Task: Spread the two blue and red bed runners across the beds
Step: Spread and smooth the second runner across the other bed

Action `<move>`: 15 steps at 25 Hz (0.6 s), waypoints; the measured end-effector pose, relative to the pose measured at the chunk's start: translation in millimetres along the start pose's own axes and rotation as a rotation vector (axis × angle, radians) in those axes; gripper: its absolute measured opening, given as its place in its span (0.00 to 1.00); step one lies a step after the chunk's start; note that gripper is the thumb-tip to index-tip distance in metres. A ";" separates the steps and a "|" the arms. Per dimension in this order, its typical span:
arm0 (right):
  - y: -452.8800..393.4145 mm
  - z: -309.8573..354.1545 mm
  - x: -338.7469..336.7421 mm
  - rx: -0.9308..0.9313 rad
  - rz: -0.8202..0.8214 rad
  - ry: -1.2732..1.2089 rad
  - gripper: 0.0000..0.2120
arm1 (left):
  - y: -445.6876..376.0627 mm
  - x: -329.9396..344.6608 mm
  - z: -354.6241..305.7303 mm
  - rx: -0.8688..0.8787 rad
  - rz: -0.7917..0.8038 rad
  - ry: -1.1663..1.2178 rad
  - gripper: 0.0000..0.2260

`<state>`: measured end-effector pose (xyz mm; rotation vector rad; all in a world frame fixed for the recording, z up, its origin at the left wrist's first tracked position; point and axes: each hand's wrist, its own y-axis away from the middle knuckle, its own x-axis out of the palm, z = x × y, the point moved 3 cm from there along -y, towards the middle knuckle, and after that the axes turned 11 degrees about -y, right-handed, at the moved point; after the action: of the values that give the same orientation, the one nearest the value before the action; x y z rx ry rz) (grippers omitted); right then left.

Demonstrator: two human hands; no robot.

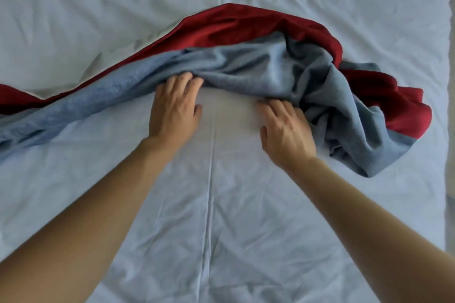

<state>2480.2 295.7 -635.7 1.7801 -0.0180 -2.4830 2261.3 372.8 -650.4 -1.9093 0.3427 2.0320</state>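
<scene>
A blue and red bed runner [258, 66] lies crumpled across the white beds [98, 19], running from the left edge to a bunched heap at the right. Its red side shows along the far edge and its blue side faces me. My left hand [174, 108] rests palm down at the near blue edge, with the fingertips curled into a fold. My right hand [285, 128] lies flat on the sheet, and its fingertips press into the blue bunch at the right. I cannot make out a second runner as a separate piece.
A seam [211, 179] where the two white-sheeted beds meet runs from near to far between my arms. The right edge of the bed [446, 130] shows as a paler strip.
</scene>
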 end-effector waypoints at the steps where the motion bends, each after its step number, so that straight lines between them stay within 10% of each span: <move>1: -8.7 -4.5 -1.1 0.011 -0.001 0.038 0.23 | -11.6 0.8 3.8 0.002 0.000 -0.019 0.22; 15: -83.7 -29.6 4.3 0.068 -0.133 0.071 0.09 | -72.3 11.1 22.5 0.051 -0.118 -0.060 0.06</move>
<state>2501.5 380.0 -654.3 1.9568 0.0222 -2.5355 2268.9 448.8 -656.2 -1.7909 0.2584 1.9795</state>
